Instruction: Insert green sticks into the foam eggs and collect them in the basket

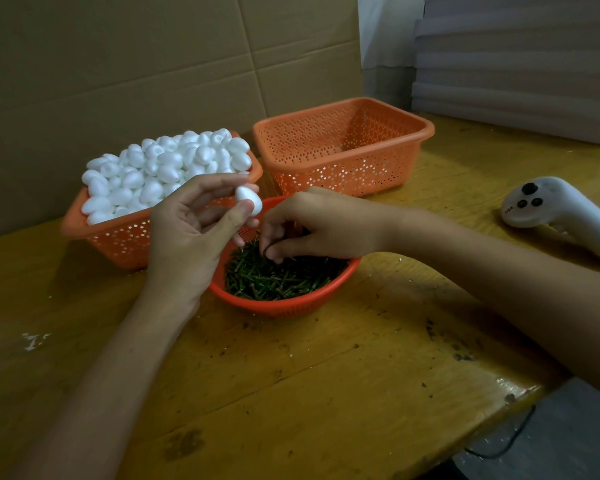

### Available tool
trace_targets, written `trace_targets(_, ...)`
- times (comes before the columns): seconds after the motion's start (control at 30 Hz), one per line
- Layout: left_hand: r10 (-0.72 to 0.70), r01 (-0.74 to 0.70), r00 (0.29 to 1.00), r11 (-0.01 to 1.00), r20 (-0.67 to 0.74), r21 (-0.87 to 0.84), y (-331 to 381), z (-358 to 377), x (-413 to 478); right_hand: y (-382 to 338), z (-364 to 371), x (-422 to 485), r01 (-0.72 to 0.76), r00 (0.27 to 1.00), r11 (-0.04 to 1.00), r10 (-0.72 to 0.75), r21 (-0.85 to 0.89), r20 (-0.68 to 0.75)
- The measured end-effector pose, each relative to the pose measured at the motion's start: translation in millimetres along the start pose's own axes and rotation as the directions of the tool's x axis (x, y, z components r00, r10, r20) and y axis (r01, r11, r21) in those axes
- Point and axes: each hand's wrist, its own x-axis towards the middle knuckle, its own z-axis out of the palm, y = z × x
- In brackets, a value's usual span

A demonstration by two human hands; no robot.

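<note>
Left hand (187, 237) pinches a foam egg (248, 199) mid-frame; right hand (312, 226), fingers curled, pinches green sticks (281, 278) in a red bowl (281, 307)

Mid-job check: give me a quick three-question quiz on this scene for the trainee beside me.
1. True or false: the left hand holds a foam egg.
2. Fill in: the visible inside of the rear basket holds ____ eggs.
3. What do the fingers of the right hand touch? A) foam egg B) green sticks C) rear basket
Key: 1 true; 2 no; 3 B.
</note>
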Motion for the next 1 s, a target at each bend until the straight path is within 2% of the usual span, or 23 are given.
trace_targets(0.57, -0.016, 0.016, 1.000, 1.000, 0.010, 0.012, 1.9, 1.1, -1.0, 0.0, 2.9, 0.9, -0.048, 0.994, 0.997, 0.042, -0.057, -0.102)
trace_targets(1.0, 0.001, -0.001, 1.000, 1.000, 0.015, 0.009, 4.3, 2.8, -3.6, -0.9, 2.3, 1.6, -0.074, 0.993, 0.996, 0.068, -0.056, -0.101)
